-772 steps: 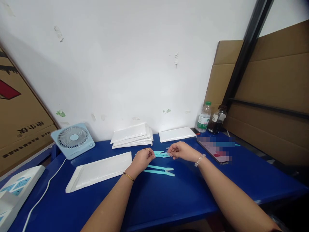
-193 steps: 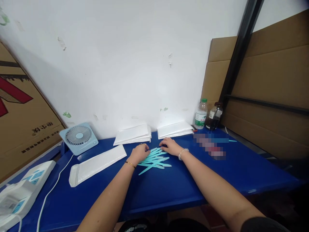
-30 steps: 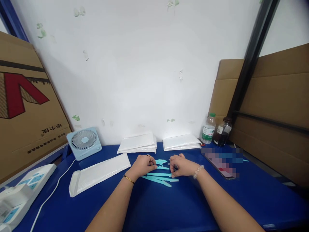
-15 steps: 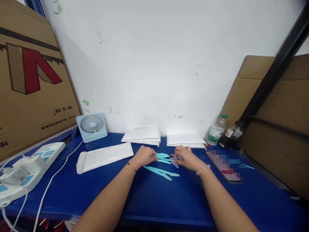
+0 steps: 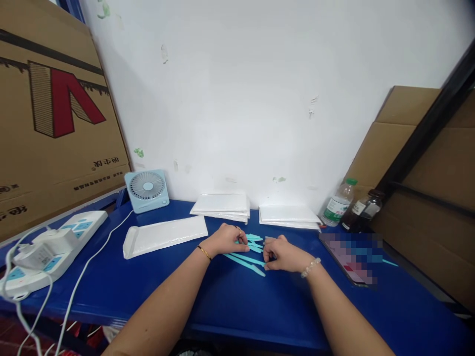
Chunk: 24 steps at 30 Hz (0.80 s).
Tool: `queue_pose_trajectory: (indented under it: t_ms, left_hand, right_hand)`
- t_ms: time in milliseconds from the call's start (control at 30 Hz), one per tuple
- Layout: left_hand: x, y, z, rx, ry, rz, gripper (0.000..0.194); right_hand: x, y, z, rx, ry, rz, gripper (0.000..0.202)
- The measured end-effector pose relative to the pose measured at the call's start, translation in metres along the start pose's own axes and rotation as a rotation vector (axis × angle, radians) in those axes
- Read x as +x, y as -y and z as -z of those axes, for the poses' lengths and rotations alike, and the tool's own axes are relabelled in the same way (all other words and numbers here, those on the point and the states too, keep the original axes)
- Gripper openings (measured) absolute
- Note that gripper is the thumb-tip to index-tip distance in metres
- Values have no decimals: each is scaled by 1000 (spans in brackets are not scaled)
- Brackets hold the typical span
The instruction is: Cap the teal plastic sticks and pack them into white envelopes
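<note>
Several turquoise plastic sticks (image 5: 245, 263) lie loosely crossed on the blue table (image 5: 156, 291), between and in front of my hands. My left hand (image 5: 228, 240) rests over the left part of the pile, fingers curled; what its fingertips hold, if anything, is too small to tell. On the right, my right hand (image 5: 280, 253) pinches the end of one turquoise stick between thumb and finger. A pale translucent piece shows just behind my right hand. Bubble envelopes lie behind: a left stack (image 5: 221, 203), a right stack (image 5: 288, 214) and a single white envelope (image 5: 166, 236).
A light-blue fan (image 5: 147, 190) stands at the back left, near a white power strip (image 5: 55, 257) with cables. At the right are a green-capped bottle (image 5: 337, 205), a dark bottle (image 5: 361, 212) and a phone (image 5: 347, 262) with a blurred patch. Cardboard flanks both sides.
My right hand has moved from the pale pieces down to the end of a turquoise stick. My left hand's fingers have shifted slightly over the pile. The whole view has moved a little.
</note>
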<state>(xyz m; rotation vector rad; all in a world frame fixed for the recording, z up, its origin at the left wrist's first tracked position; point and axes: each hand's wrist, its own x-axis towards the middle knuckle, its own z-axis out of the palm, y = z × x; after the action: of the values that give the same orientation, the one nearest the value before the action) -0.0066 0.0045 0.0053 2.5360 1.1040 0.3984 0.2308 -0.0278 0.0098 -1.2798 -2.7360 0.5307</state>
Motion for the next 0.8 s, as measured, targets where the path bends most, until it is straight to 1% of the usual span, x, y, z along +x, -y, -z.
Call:
queue_pose_trajectory:
  t_ms: [100, 167, 233, 300, 400, 500, 533, 600, 700, 733, 800]
  left_hand:
    - [1, -8, -7, 12, 71, -85, 27]
    - [3, -11, -10, 59, 68, -111, 22]
    - [5, -11, -12, 117, 23, -116, 21]
    - [6, -8, -9, 168, -43, -94, 21]
    - [4, -1, -1, 199, -114, -5, 22]
    - [0, 3, 7, 148, -130, 56, 23]
    - [-1, 2, 8, 123, -109, 45, 27]
    - [-3, -1, 7, 84, -15, -20, 33]
    - [-4, -10, -1, 81, 154, -98, 20]
    - [-3, -13, -3, 94, 178, -99, 16]
    - [-3, -16, -6, 116, 156, -78, 13]
  right_hand:
    - [3, 0, -2, -18, -91, -8, 11]
    - [4, -1, -2, -23, -140, -5, 9]
    - [4, -4, 1, -30, -177, -2, 9]
    - [3, -10, 5, -43, -235, -24, 8]
    - [0, -23, 9, -46, -324, -112, 8]
    - [-1, -31, 12, -37, -378, -180, 8]
    - [-1, -32, 11, -33, -389, -177, 9]
    - [-1, -30, 11, -16, -391, -145, 10]
    - [-1, -25, 10, 36, -356, -95, 18]
    - [-1, -23, 10, 58, -342, -84, 22]
    - [-2, -18, 11, 126, -294, -59, 28]
